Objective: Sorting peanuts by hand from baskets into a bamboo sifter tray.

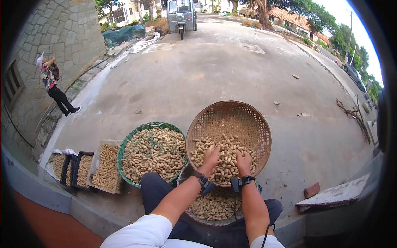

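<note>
A round woven bamboo basket (234, 116) tilts in front of me, with unshelled peanuts (228, 167) heaped in its lower part. My left hand (212, 157) dips into the heap on the left, its fingers curled among the nuts. Opposite it, my right hand (244, 161) touches the pile with its thumb towards the left hand. Peanuts lie between the two palms; some fingertips are hidden, so whether either hand grips any is unclear. Below the basket, between my knees, a wide container (214, 221) holds more peanuts.
Left of the bamboo basket stands a green woven basket (122, 167) full of peanuts, with green cord on top. Beyond it are a white crate (104, 187) and black crates (74, 186) of peanuts. A person (51, 77) stands by the stone wall. A brick (311, 190) and board (338, 192) lie right.
</note>
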Demonstrator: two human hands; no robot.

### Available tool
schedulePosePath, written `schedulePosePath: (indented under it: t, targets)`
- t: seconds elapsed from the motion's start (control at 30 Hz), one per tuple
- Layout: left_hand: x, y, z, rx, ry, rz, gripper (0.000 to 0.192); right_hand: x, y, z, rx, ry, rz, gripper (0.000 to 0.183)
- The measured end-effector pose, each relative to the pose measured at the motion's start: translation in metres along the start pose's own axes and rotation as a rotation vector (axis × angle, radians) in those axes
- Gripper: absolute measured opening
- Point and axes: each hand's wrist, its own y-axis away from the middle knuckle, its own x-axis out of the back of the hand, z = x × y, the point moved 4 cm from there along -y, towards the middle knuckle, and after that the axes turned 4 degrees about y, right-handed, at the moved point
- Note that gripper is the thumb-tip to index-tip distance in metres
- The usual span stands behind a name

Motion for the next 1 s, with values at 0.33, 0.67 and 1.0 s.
schedulePosePath:
  t: [0.33, 0.67, 1.0]
  targets:
    - [0.070, 0.094, -0.124, 0.376, 0.093, -0.014, 0.036, 0.023, 0.099, 0.082, -0.126, -0.118, -0.035, 0.025]
    - [0.051, 0.113, -0.185, 0.695, 0.060, -0.198, 0.043, 0.043, 0.132, 0.126, -0.172, 0.127, -0.224, 0.020]
    - [0.067, 0.085, -0.208, 0.692, 0.005, -0.212, 0.033, 0.010, 0.170, 0.128, -0.064, 0.430, -0.749, 0.030]
